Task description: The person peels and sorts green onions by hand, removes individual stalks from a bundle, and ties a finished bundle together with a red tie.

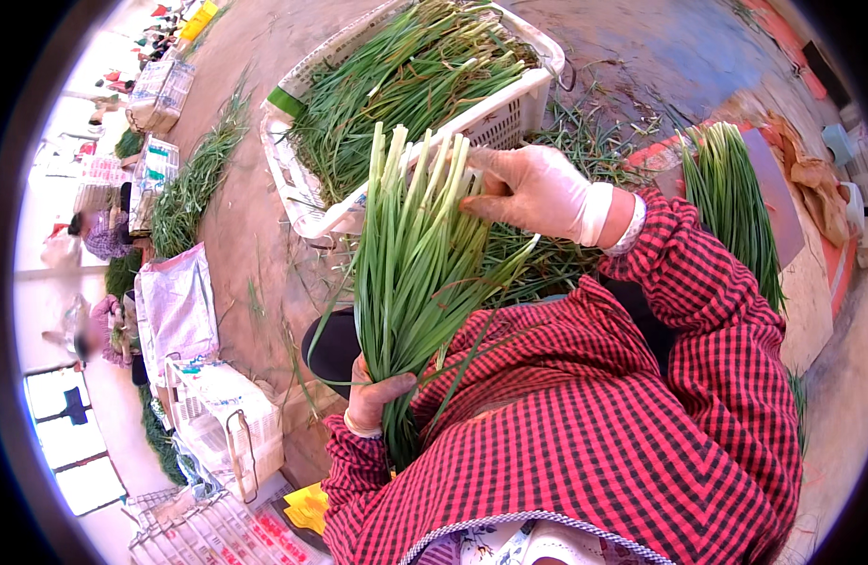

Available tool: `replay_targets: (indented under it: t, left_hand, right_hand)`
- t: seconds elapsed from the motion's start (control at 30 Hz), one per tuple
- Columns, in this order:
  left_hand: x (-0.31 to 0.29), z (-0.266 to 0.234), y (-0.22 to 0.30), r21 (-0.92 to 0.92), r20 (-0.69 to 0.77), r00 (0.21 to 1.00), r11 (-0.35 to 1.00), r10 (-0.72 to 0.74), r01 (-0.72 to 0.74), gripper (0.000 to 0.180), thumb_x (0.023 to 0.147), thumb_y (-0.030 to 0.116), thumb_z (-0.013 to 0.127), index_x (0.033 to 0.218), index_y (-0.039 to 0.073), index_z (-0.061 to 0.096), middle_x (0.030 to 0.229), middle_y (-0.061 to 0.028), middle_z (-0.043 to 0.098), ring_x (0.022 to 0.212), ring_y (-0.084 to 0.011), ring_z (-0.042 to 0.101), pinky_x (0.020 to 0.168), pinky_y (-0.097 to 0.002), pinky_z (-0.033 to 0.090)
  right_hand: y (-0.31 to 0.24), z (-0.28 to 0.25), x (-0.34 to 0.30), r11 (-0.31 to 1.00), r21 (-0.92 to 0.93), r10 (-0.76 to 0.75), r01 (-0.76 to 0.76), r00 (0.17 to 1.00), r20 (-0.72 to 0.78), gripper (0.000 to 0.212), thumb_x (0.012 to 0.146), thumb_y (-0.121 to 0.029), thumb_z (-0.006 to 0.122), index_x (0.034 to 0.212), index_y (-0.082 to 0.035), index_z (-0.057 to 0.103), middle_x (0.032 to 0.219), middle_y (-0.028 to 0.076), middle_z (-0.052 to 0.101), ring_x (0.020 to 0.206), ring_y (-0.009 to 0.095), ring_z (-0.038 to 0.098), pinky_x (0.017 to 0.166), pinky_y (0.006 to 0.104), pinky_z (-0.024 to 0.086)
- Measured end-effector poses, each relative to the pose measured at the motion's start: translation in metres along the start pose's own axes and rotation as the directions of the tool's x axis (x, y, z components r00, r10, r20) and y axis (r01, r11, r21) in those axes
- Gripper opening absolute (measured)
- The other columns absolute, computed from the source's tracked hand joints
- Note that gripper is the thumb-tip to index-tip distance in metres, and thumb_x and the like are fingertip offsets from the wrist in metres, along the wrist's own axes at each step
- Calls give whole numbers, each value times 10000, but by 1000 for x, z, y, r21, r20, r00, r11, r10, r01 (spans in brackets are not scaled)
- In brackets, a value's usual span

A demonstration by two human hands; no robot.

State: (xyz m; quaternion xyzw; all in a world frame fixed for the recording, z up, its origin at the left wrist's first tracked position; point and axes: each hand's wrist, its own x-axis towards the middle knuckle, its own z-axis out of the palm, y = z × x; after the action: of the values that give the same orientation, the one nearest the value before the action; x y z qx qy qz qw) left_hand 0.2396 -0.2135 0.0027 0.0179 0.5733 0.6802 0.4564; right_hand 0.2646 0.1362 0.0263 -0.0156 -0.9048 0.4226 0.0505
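Note:
My left hand, in a thin pale glove, is closed around the leafy lower part of a bunch of garlic chives. The bunch stands roughly upright before my chest, its white stem ends pointing away from me. At those stem ends, my gloved right hand has its stained thumb and forefinger against the stalks on the bunch's right edge. Some of its fingertips are hidden by the stalks. Just beyond the bunch is a white plastic crate, heaped with loose garlic chives.
A neat bundle of garlic chives lies on a board to my right. Loose leaves litter the floor beside the crate. Leftward are a leaf pile, a pale sack and a white basket. Other people sit farther left.

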Motion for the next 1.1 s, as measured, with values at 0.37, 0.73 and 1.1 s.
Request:
replay_targets:
  t: [0.37,0.73,1.1]
  left_hand:
    - [1,2,-4,37,-43,998,998,48,-46,501,697,0,696,1183,-53,586,1024,-152,697,653,-144,649,572,-226,526]
    - [3,-3,-4,17,6,1000,1000,11,-11,489,703,-43,697,1181,-31,594,1024,-89,687,849,-158,654,778,-285,518]
    - [-14,-32,0,18,64,998,1000,-11,9,517,681,-53,707,1186,-51,597,968,-115,706,727,-158,662,647,-250,523]
  right_hand:
    - [60,-15,0,972,-183,-203,149,925,-320,168,915,-253,612,995,-117,672,786,129,678,719,318,675,653,382,552]
    - [31,11,5,911,-254,-345,325,938,-39,208,860,-209,684,1061,-158,690,797,82,690,717,291,678,656,373,548]
    - [191,-110,-29,624,-490,509,-609,792,-337,415,919,-389,616,1187,-73,646,980,119,710,830,259,690,745,399,544]
